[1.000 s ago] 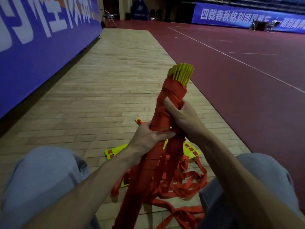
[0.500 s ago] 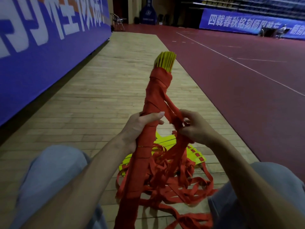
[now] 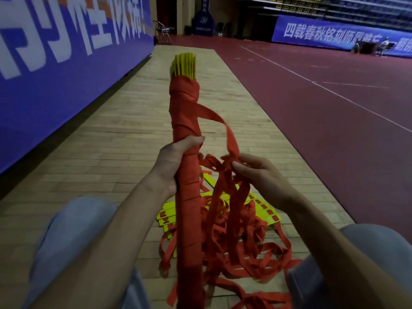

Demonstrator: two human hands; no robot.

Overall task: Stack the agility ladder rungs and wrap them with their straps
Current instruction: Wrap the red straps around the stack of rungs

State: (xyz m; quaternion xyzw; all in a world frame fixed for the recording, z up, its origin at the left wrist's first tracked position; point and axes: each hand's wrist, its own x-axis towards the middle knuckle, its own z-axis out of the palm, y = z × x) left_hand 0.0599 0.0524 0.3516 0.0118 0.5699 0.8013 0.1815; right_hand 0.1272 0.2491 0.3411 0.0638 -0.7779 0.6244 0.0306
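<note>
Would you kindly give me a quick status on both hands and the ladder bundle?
Left hand grips wrapped rung bundle. Right hand pinches loose red strap. Strap tangle on floor below, over more yellow rungs.

The left grip (image 3: 175, 162) is closed round the bundle (image 3: 184, 112). Its thumb (image 3: 191, 139) lies across the front and points right, and the fingers curl round the back, mostly hidden. The wrist is a little bent, and the bare left forearm (image 3: 124, 219) runs down toward the lower left corner. The right grip (image 3: 256, 175) sits near it on the right at about the same height, with the back of the hand turned up. It pinches gathered straps (image 3: 231, 190) between thumb and fingers at its left end. The two grips do not touch. The bare right forearm (image 3: 323, 224) slants down toward the lower right corner.
</note>
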